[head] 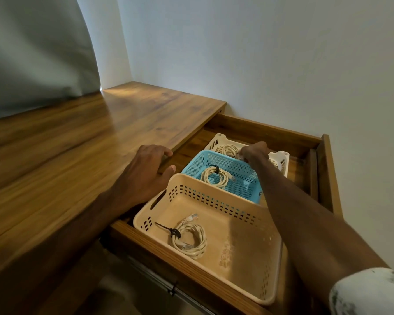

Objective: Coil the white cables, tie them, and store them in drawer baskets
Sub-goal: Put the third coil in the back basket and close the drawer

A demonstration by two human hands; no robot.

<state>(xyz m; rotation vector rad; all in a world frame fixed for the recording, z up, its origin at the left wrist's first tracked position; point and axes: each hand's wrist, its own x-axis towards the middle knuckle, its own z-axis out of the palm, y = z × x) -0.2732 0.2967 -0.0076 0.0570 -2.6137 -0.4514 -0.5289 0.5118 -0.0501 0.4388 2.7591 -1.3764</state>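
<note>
Setting the third coil [229, 149] into the white basket [218, 138] at the far end of the drawer [271, 133].
Gripping it with the right hand [255, 154], fingers curled down, seemingly pinching the loop just right of frame centre; coil flat, immediately left of and below the knuckles, so probably only a release and a straight lift out. Resting the left hand [146, 171] open on the bench [77, 144] edge, left of centre, clearly the farther hand. One tied coil each in the blue basket [195, 156] and the beige basket [191, 179] toward the lower centre.
</note>
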